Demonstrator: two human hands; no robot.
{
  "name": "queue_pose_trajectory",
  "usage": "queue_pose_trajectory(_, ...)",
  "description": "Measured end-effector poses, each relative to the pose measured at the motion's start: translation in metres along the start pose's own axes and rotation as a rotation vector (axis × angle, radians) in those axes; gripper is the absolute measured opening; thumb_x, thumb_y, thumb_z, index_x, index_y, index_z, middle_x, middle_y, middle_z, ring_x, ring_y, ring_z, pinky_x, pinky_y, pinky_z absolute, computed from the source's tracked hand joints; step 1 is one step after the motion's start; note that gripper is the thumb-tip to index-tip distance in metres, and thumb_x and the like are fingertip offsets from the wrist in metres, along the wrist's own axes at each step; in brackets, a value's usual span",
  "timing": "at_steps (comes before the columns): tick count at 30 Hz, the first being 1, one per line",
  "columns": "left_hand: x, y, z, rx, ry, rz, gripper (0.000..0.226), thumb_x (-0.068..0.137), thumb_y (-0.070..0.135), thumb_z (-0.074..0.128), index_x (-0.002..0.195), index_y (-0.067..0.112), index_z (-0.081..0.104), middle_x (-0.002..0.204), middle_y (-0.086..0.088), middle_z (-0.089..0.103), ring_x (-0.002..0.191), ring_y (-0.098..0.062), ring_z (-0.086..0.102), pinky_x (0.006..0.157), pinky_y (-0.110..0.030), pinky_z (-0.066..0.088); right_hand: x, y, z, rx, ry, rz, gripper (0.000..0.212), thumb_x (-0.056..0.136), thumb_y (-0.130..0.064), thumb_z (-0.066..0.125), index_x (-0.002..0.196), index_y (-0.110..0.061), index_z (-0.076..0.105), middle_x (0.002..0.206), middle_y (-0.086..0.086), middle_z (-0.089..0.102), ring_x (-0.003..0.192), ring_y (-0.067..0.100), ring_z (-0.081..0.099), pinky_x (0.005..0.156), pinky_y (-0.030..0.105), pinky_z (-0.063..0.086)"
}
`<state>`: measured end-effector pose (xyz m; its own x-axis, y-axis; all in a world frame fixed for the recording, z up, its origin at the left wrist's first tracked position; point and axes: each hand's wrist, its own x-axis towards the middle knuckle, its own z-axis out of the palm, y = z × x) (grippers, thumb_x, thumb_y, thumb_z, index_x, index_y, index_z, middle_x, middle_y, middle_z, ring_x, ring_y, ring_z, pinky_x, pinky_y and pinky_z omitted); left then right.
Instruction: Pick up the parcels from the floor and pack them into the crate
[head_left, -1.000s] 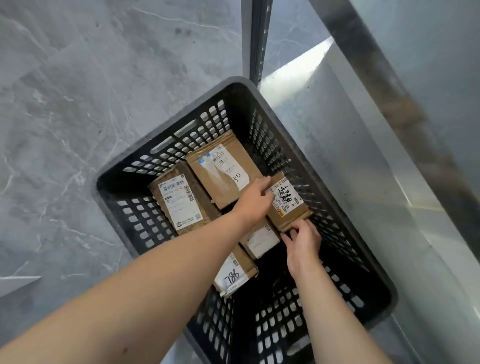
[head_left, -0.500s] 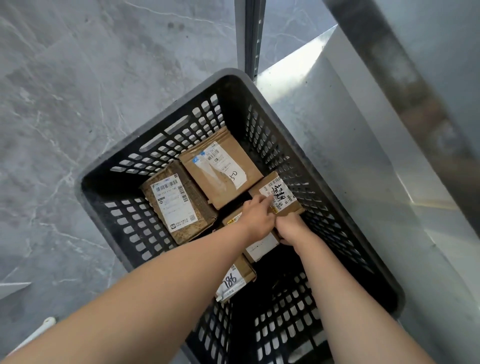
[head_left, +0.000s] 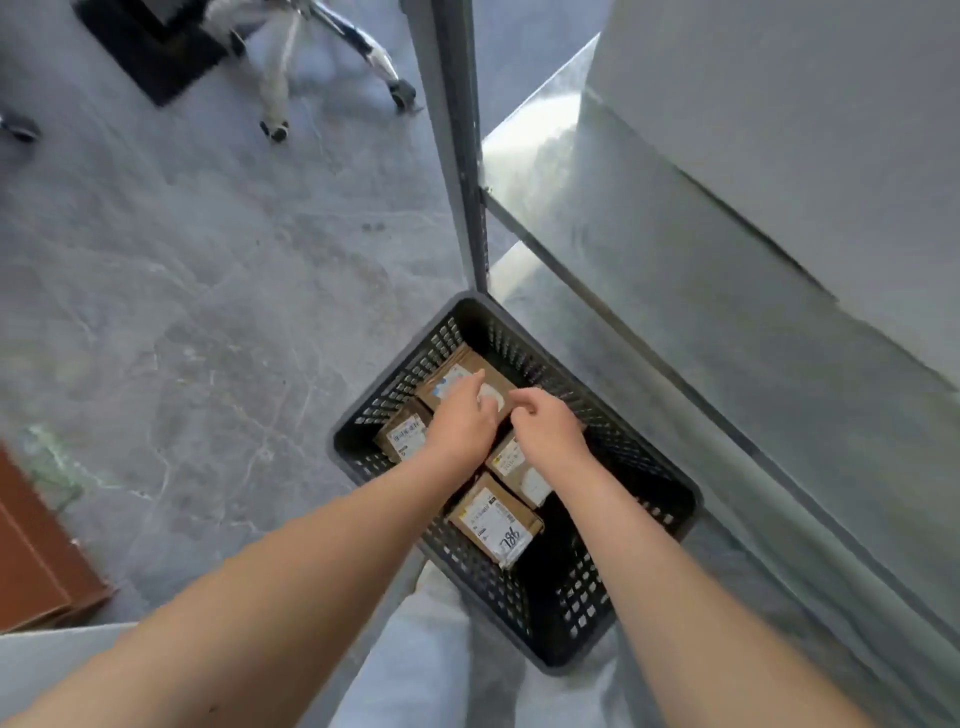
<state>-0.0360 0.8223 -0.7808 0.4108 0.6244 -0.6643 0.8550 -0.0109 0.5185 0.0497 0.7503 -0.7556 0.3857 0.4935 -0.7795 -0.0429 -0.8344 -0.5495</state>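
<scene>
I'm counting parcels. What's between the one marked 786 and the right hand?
Head view: another labelled brown parcel lies between them, in the crate.

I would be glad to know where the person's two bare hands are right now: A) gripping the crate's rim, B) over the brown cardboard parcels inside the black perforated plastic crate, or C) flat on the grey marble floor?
B: the left hand and right hand are over the brown cardboard parcels inside the black perforated plastic crate, clear of its rim and the grey marble floor.

Parcels (head_left: 492, 524) line the crate's (head_left: 571, 603) left; its near-right corner lies free.
</scene>
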Motion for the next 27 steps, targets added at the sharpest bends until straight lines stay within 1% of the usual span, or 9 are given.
queue_pose_trajectory(4, -0.065, 0.032, -0.094, 0.135, -0.015, 0.194, 0.044, 0.102, 0.025, 0.039, 0.145, 0.018, 0.038, 0.146, 0.000, 0.044, 0.132, -0.015, 0.044, 0.111, -0.035, 0.035, -0.094, -0.051, -0.035, 0.048, 0.195, -0.073, 0.044, 0.098, -0.009, 0.038, 0.137, -0.018, 0.056, 0.142, -0.001, 0.054, 0.123, 0.016, 0.053, 0.109, 0.035, 0.041)
queue_pose_trajectory(6, -0.101, 0.050, -0.137, 0.158, 0.044, 0.252, 0.041, 0.102, 0.025, 0.039, 0.142, 0.015, 0.042, 0.136, 0.005, 0.048, 0.125, -0.013, 0.045, 0.108, -0.034, 0.034, -0.143, -0.075, -0.051, 0.053, 0.268, -0.106, 0.045, 0.099, -0.009, 0.035, 0.139, -0.019, 0.053, 0.144, -0.001, 0.051, 0.107, 0.014, 0.057, 0.096, 0.030, 0.047)
queue_pose_trajectory(7, -0.117, 0.062, -0.154, 0.180, 0.093, 0.286, 0.042, 0.102, 0.025, 0.039, 0.143, 0.013, 0.041, 0.142, 0.000, 0.046, 0.130, -0.017, 0.042, 0.110, -0.035, 0.031, -0.166, -0.087, -0.060, 0.054, 0.293, -0.127, 0.045, 0.100, -0.010, 0.035, 0.141, -0.019, 0.051, 0.146, -0.001, 0.049, 0.106, 0.014, 0.058, 0.089, 0.023, 0.046)
queue_pose_trajectory(10, -0.165, 0.107, -0.188, 0.220, 0.164, 0.386, 0.050, 0.103, 0.028, 0.036, 0.151, 0.016, 0.030, 0.157, -0.002, 0.030, 0.145, -0.017, 0.025, 0.118, -0.034, 0.019, -0.230, -0.129, -0.086, 0.015, 0.376, -0.236, 0.045, 0.101, -0.011, 0.036, 0.144, -0.020, 0.047, 0.150, 0.001, 0.044, 0.135, 0.019, 0.044, 0.106, 0.025, 0.035)
queue_pose_trajectory(15, -0.254, 0.197, -0.206, 0.329, 0.202, 0.851, 0.053, 0.100, 0.032, 0.040, 0.151, 0.017, 0.031, 0.156, -0.002, 0.031, 0.143, -0.018, 0.030, 0.118, -0.037, 0.025, -0.344, -0.199, -0.122, -0.197, 0.514, -0.515, 0.054, 0.096, -0.008, 0.043, 0.149, -0.015, 0.036, 0.154, 0.005, 0.037, 0.140, 0.021, 0.037, 0.112, 0.026, 0.027)
queue_pose_trajectory(17, -0.289, 0.233, -0.215, 0.404, 0.237, 1.008, 0.054, 0.098, 0.023, 0.045, 0.150, 0.014, 0.031, 0.156, -0.004, 0.031, 0.144, -0.021, 0.029, 0.119, -0.038, 0.023, -0.395, -0.214, -0.140, -0.182, 0.631, -0.627, 0.055, 0.096, -0.010, 0.042, 0.150, -0.014, 0.035, 0.154, 0.004, 0.036, 0.140, 0.019, 0.036, 0.114, 0.027, 0.027)
queue_pose_trajectory(19, -0.323, 0.267, -0.220, 0.431, 0.293, 1.123, 0.055, 0.097, 0.022, 0.045, 0.150, 0.014, 0.031, 0.157, -0.004, 0.030, 0.146, -0.021, 0.026, 0.119, -0.040, 0.022, -0.442, -0.213, -0.161, -0.150, 0.793, -0.690, 0.053, 0.099, -0.015, 0.040, 0.151, -0.016, 0.031, 0.156, 0.002, 0.033, 0.142, 0.016, 0.032, 0.115, 0.026, 0.025)
queue_pose_trajectory(22, -0.384, 0.317, -0.199, 0.409, 0.356, 1.270, 0.057, 0.100, 0.039, 0.029, 0.152, 0.017, 0.026, 0.159, -0.001, 0.026, 0.147, -0.014, 0.020, 0.120, -0.039, 0.019, -0.503, -0.178, -0.192, -0.111, 1.032, -0.719, 0.054, 0.102, -0.021, 0.038, 0.154, -0.018, 0.025, 0.160, -0.001, 0.025, 0.147, 0.013, 0.022, 0.120, 0.028, 0.020)
queue_pose_trajectory(27, -0.516, 0.370, -0.093, 0.374, 0.383, 1.437, 0.054, 0.104, 0.036, 0.020, 0.155, 0.021, 0.009, 0.162, 0.007, 0.007, 0.148, -0.005, -0.001, 0.122, -0.031, -0.003, -0.599, -0.048, -0.238, -0.151, 1.352, -0.579, 0.054, 0.106, -0.028, 0.032, 0.156, -0.022, 0.014, 0.164, -0.008, 0.003, 0.150, 0.005, 0.001, 0.124, 0.032, 0.007)
